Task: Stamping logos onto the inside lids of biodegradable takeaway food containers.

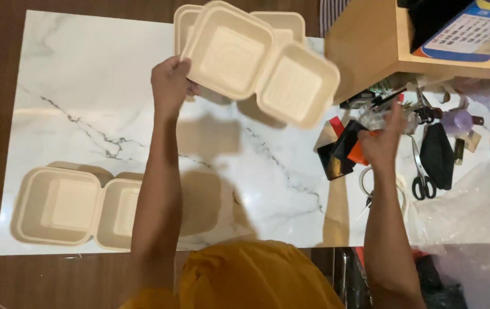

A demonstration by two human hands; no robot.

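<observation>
Open beige clamshell food box (259,63), gripped by its edge in our left hand (170,86) and lifted above the marble surface (85,97), wants level carriage, we judge, while our right hand (383,140), loosely open and empty, hovers by the scissors (421,171).

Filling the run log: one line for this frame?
left hand: lifts open clamshell box | right hand: over clutter near scissors | second open box: flat on marble table
</observation>
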